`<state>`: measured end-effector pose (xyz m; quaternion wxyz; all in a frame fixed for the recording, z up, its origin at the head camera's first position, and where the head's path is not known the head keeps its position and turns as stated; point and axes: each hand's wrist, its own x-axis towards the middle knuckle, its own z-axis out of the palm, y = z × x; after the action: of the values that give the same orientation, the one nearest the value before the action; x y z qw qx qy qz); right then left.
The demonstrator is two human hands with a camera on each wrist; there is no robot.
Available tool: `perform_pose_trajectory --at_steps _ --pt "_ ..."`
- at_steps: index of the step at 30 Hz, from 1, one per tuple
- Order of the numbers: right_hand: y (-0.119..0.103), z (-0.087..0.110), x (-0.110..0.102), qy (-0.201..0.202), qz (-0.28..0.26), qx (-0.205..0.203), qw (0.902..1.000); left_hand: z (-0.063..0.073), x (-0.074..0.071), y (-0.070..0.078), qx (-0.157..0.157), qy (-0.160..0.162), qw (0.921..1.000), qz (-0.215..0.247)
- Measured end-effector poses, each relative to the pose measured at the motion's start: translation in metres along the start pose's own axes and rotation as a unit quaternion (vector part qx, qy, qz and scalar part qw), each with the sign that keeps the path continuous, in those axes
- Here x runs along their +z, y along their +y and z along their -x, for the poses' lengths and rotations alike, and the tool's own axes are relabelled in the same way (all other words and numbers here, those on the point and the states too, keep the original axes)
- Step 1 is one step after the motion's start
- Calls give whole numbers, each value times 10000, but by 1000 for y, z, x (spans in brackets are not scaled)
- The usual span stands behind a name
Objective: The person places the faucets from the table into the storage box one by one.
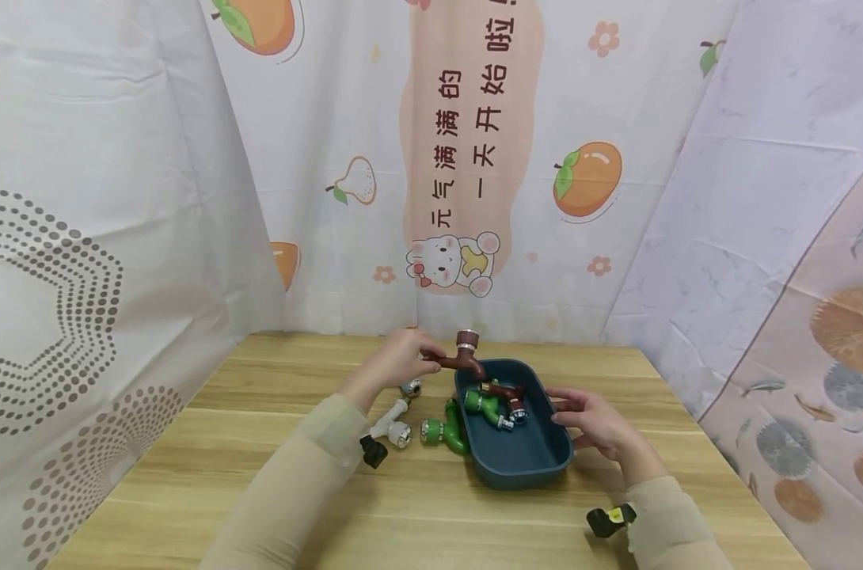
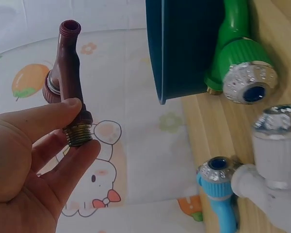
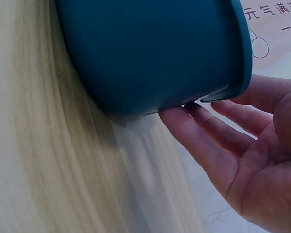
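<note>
The left hand (image 1: 401, 360) is closed in a pinch on a brown tap (image 1: 467, 360), thumb and fingers on its threaded end, while we see the right hand (image 1: 590, 417) well apart from it, fingers loosely spread against the right side of a blue basin (image 1: 524, 463). The brown tap is at the basin's far left corner; we cannot tell how high above the rim. Inside the basin we find a second brown tap (image 1: 504, 391) and a green tap (image 1: 480, 403). Just left of it sits another green tap (image 1: 454, 434), with a white tap (image 1: 396, 429) and a light-blue tap (image 1: 411, 388) further left. Beneath, we see a wood-grain table (image 1: 417, 514); behind it hangs a white curtain (image 1: 346, 95) printed with fruit, flowers and Chinese characters.
</note>
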<state>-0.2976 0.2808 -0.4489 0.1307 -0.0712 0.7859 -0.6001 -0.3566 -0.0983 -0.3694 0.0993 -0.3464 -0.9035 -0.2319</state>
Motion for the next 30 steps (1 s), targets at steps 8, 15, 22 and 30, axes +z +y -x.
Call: perform_pose_trajectory --at_steps 8,15,22,30 --pt "-2 1 0 -80 -55 -35 9999 -19 1 11 -147 -230 9996 -54" --pt "-1 2 0 -82 -38 -21 10000 -33 6 16 -162 -378 9992 3" --pt "-1 1 0 -80 10 8 10000 -44 14 21 -386 -496 9978 217" --pt "-2 0 -1 -78 -3 9 10000 -55 27 20 -459 -545 9968 356"
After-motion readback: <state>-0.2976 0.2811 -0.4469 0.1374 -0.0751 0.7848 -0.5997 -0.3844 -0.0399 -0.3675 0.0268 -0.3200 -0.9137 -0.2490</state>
